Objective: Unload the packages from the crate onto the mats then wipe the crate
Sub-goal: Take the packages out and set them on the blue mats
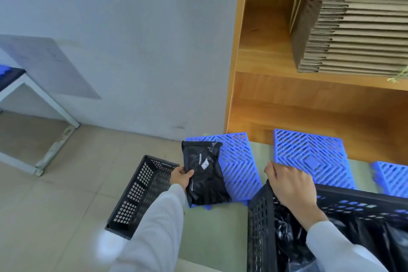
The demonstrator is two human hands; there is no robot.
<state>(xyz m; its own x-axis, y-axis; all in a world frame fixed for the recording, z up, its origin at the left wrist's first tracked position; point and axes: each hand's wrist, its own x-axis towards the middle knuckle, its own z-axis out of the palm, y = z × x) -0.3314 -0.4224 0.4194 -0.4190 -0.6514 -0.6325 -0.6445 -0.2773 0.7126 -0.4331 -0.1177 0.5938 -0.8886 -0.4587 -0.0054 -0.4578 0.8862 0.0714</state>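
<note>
Over a slatted blue mat [239, 161], left hand [180, 178] grips crinkly black package [204, 174]; right hand [291, 185] clasps crate [260, 216] rim.

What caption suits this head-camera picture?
Left hand lays a black package on a blue mat; right hand grips the crate.

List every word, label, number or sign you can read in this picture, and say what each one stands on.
No text here is legible.
Small white label on the black plastic package gripped by the left hand over the blue slatted plastic mat: too small and blurred to read.
Black perforated plastic crate under the right hand, and the stacked flat cardboard: no print visible.
</note>
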